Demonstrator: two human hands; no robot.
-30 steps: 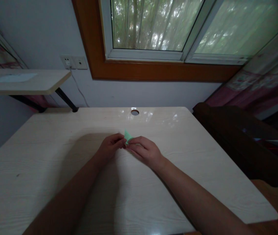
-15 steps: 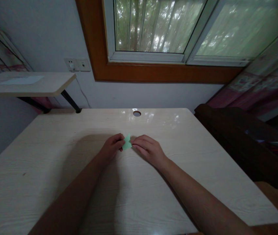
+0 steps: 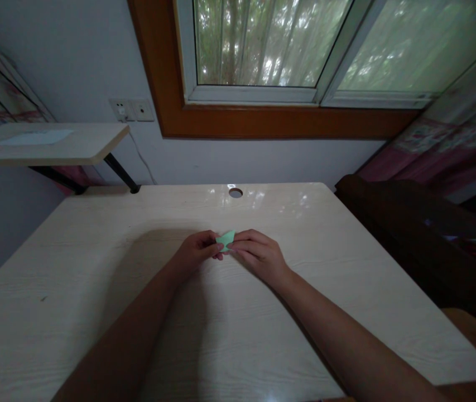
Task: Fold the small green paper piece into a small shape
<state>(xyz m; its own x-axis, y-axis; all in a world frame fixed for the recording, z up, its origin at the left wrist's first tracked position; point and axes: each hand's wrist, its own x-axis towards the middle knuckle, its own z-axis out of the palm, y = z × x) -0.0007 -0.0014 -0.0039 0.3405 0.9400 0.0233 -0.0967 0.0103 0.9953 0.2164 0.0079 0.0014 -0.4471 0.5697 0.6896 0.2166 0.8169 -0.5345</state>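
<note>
Left hand (image 3: 196, 249) and right hand (image 3: 265, 255) pinch 1 green paper (image 3: 225, 239) in their fingers (image 3: 251, 244); a shelf (image 3: 91, 142) bears 1 pale sheet (image 3: 34, 137).

This looks like a room in a home: a patterned pink curtain (image 3: 434, 151) hangs beside a brown-framed window (image 3: 258, 47), and a wall socket (image 3: 142, 110) sits above a pale desk (image 3: 346, 262) with a raised shelf (image 3: 95, 139)

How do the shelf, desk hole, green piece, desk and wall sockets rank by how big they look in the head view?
Largest to smallest:
Desk
Shelf
Wall sockets
Green piece, partly covered
Desk hole
</note>
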